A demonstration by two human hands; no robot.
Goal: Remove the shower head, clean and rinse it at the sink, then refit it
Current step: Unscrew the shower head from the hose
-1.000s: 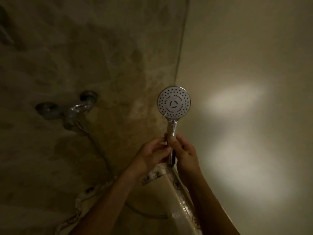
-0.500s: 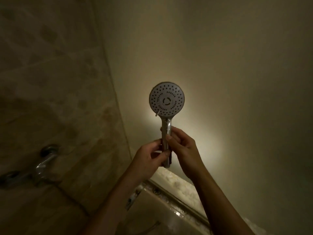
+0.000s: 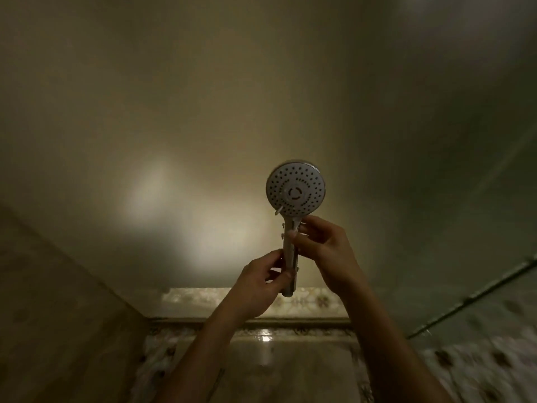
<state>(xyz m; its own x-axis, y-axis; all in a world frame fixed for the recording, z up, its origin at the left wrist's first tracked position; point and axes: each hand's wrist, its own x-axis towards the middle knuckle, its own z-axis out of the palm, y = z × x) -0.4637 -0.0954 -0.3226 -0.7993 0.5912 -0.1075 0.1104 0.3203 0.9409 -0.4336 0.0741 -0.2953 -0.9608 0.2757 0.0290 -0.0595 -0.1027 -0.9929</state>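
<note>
I hold a chrome shower head (image 3: 295, 191) upright in front of a plain wall, its round spray face with dark nozzle holes turned toward me. My left hand (image 3: 258, 283) pinches the lower end of the handle (image 3: 288, 257) from the left. My right hand (image 3: 325, 251) pinches the handle higher up, just under the spray face. No hose is visible at the handle's bottom end.
The room is dim, with bright light patches on the plain wall (image 3: 157, 187). A patterned tile ledge (image 3: 220, 298) runs below my hands. A tiled wall (image 3: 43, 301) stands at lower left. A thin rail or edge (image 3: 476, 295) slants at right.
The view has swung right: the wall tap and hose have left the frame. The shower head stays in both hands, and my right hand has slid higher up the handle.
</note>
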